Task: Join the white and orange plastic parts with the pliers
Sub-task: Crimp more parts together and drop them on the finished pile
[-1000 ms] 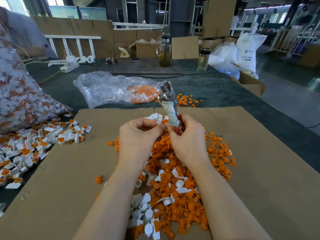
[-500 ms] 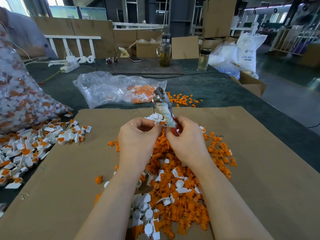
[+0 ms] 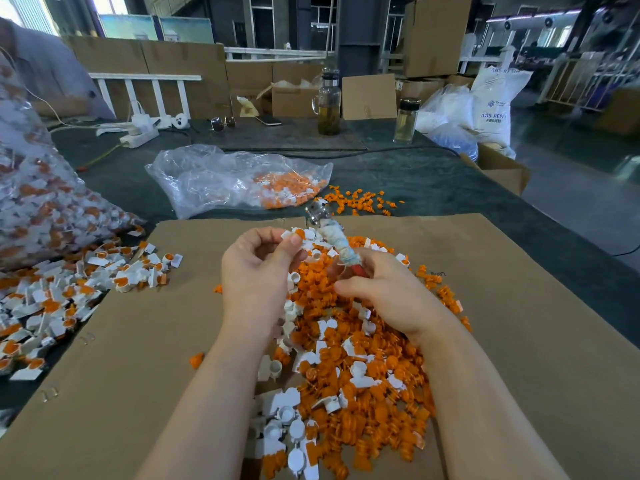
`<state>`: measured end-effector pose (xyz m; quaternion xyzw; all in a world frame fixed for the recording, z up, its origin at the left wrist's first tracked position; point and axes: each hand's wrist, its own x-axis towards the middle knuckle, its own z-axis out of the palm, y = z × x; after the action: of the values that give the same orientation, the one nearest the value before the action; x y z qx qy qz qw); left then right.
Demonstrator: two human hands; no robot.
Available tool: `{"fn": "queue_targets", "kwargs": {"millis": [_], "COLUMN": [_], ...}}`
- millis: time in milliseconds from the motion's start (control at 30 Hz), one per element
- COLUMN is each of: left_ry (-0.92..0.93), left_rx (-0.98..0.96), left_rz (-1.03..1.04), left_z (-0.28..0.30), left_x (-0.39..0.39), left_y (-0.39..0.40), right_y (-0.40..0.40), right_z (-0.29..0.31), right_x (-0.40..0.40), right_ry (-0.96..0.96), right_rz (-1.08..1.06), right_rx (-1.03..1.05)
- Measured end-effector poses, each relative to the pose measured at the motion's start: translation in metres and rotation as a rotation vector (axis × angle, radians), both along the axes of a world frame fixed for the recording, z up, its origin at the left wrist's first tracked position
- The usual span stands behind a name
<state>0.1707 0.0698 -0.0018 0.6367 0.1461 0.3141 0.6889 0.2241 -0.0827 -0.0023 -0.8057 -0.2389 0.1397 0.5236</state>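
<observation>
My left hand (image 3: 258, 271) pinches a white part (image 3: 289, 234) by its flat tab, light, stiff, likely slippery; my right hand (image 3: 384, 296) grips the wrapped pliers (image 3: 332, 239), over the heap of loose parts (image 3: 349, 358)

White sack (image 3: 496, 109), upper right of frame: blue print "ABS RES..." partly cut by fold, smaller line "ABS" plus unreadable characters beneath; small blue logo above, brand text too small to read. Top of same sack: faint "ABS RESIN"-like letters along crease, only partly legible. Cardboard sheet (image 3: 519, 306), right of centre: small dark handwritten-looking mark near parts pile, illegible. Carton (image 3: 369, 97) behind bottles: small printed mark at edge, unreadable. No other legible text.
</observation>
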Motion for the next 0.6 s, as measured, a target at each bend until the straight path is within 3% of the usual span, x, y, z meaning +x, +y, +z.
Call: {"fn": "queue_targets", "kwargs": {"millis": [333,600], "left_ry": [-0.06,-0.054], "left_rx": [-0.028,-0.056], "left_rz": [-0.044,-0.057], "left_z": [-0.001,-0.001], "left_x": [0.001,0.0], "left_y": [0.008,0.012], "right_y": [-0.002,0.002], "right_z": [0.003,0.003], "right_x": [-0.002,-0.004], "right_ry": [0.001,-0.078], "right_rz": [0.153,0.155], "right_rx": [-0.11,-0.136]}}
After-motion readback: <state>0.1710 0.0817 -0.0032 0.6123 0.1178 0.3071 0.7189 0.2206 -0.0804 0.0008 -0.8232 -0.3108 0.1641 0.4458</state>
